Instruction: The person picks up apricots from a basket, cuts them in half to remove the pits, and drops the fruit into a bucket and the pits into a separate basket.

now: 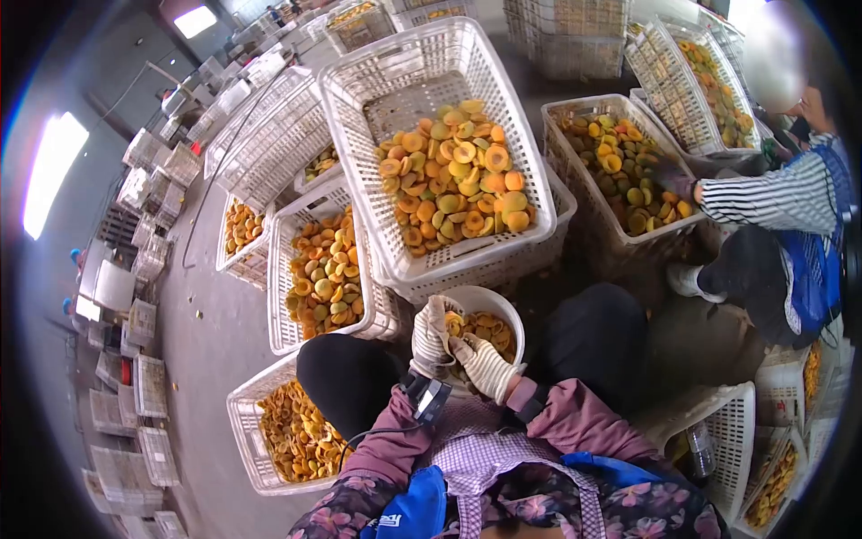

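Both my hands wear pale, dirty work gloves and meet over a white bucket (514,316) that holds orange fruit pieces. My left hand (432,337) is closed at the bucket's left rim, its fingers bent together; what they grip is hidden. Close beside it, my right hand (485,366) has its fingertips pressed together near the left hand, and any small thing between them cannot be made out. Just beyond the bucket, a tilted white crate (386,99) holds halved orange and greenish fruit (453,171).
Crates of fruit stand at the left (278,269) and lower left (247,431). At the right, a co-worker's striped sleeve (754,199) reaches into another fruit crate (575,171). A crate with a clear bottle (700,449) stands at lower right. Stacked crates (566,45) rise behind.
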